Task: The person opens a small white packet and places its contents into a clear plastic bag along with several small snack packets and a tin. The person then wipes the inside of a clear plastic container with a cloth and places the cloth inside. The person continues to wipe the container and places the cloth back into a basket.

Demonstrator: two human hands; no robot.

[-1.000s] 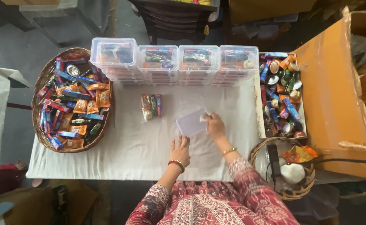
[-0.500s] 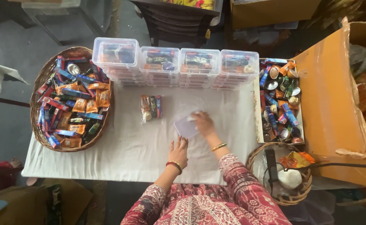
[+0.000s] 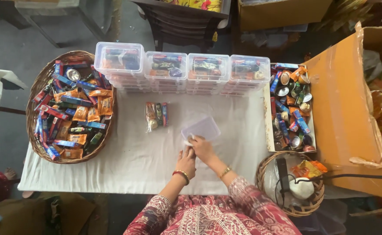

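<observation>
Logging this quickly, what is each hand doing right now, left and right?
Left hand: beside the right hand at the near corner of the clear plastic container; grip cannot be told.
Right hand: fingers on that same corner; grip unclear.

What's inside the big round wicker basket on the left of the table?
The wicker basket holds a heap of small snack packets in orange, blue and red, plus one round foil-topped cup. The packets cover the basket's bottom, so whatever lies underneath is hidden.
</observation>
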